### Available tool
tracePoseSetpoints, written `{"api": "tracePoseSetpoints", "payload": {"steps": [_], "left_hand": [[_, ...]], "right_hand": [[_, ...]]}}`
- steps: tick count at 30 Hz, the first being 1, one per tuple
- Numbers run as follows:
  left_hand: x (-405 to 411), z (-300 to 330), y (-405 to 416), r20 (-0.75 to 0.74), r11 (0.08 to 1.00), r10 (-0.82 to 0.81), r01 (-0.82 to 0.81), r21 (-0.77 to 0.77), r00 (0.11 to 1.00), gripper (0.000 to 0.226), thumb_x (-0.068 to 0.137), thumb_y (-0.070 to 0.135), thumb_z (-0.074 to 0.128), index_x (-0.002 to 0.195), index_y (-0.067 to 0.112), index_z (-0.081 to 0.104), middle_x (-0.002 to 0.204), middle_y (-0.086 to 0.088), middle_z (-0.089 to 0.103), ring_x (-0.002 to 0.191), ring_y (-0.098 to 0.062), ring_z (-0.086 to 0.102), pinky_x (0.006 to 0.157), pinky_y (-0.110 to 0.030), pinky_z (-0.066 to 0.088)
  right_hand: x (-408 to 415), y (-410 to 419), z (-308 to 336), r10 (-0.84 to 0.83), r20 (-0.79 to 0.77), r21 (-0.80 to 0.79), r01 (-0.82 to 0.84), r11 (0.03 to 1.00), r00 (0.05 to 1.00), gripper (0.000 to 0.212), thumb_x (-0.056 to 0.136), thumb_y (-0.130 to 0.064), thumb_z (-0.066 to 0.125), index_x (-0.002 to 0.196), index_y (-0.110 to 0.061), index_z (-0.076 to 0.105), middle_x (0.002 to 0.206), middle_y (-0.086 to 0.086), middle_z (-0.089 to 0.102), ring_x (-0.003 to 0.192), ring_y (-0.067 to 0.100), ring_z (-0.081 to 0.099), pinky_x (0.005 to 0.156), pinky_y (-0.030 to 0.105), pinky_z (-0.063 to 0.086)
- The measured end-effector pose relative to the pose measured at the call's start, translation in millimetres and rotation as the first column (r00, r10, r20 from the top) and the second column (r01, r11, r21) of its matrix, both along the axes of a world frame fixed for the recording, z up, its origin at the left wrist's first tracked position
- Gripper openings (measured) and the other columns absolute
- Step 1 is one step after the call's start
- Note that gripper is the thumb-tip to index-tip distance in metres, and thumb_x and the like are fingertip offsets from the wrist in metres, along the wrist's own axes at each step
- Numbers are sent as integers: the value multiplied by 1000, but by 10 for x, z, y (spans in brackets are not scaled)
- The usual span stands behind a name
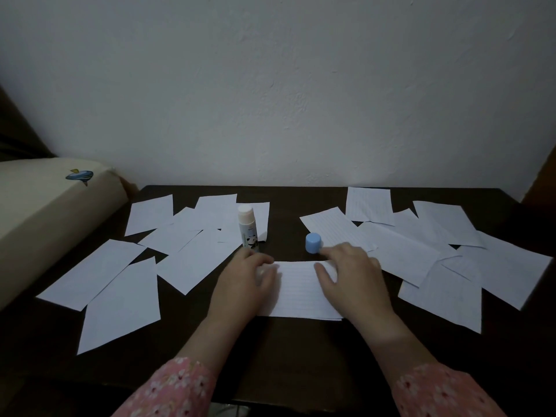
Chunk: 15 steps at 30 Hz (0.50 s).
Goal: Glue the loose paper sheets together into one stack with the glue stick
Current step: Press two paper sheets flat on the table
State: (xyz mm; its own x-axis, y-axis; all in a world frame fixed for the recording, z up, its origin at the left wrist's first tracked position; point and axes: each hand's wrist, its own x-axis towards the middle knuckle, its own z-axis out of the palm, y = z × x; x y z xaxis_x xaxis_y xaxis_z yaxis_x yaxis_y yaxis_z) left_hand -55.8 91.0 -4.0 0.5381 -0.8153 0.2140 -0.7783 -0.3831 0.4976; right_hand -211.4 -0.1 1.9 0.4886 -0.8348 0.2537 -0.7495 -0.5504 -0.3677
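Both hands lie on a stack (301, 291) of lined paper at the near middle of the dark tabletop (285, 350). The left hand (245, 281) covers the stack's left end, fingers loosely bent and pressing down, nothing gripped. The right hand (350, 273) rests on the right end with fingers spread fairly flat, also holding nothing.

Just behind the left hand stands the glue stick (248, 228), upright and uncapped, a panda on its label. Its blue cap (313, 242) sits apart from it to the right, just beyond the right hand's fingertips.

Loose sheets (120, 299) lie scattered and overlapping on the left of the tabletop, and more sheets (445, 284) overlap on the right. A cream cushion (45, 212) with a small whale print lies beside the tabletop's left edge. Pink floral sleeves (168, 389) cover both forearms.
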Motion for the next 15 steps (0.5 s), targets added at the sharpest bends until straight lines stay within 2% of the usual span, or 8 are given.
{"api": "tracePoseSetpoints", "payload": {"steps": [3, 5, 8, 15], "left_hand": [[-105, -14, -44, 121, 972, -203, 185, 142, 972, 44, 97, 42, 44, 140, 34, 41, 146, 14, 40, 132, -6, 36, 108, -32, 31], [-116, -39, -59, 152, 931, -301, 255, 262, 942, 51, 99, 45, 36, 148, 34, 26, 155, 14, 27, 143, -10, 21, 114, -39, 20], [-98, -82, -73, 170, 887, -346, 262, 381, 923, 52, 100, 48, 26, 150, 34, 17, 158, 13, 15, 146, -13, 10, 116, -42, 13], [-125, -102, -75, 182, 887, -280, 181, 426, 943, 58, 99, 53, 24, 152, 29, 15, 160, 4, 10, 147, -13, 8, 117, -38, 15]], "right_hand": [[83, 80, -31, 217, -94, 63, -212, 975, 972, 43, 101, -37, 37, 144, -33, 37, 150, -14, 35, 140, 4, 24, 115, 39, 17], [117, 117, -94, 277, -198, 135, -254, 958, 940, 48, 103, -34, 30, 151, -31, 22, 158, -14, 21, 146, 7, 10, 118, 49, 7], [127, 123, -156, 306, -293, 186, -260, 947, 906, 50, 105, -35, 22, 153, -30, 8, 161, -13, 7, 148, 10, 0, 117, 52, 2], [88, 148, -188, 273, -322, 233, -204, 951, 907, 53, 104, -42, 15, 153, -30, -2, 161, -12, -7, 147, 8, -9, 116, 51, -4]]}}
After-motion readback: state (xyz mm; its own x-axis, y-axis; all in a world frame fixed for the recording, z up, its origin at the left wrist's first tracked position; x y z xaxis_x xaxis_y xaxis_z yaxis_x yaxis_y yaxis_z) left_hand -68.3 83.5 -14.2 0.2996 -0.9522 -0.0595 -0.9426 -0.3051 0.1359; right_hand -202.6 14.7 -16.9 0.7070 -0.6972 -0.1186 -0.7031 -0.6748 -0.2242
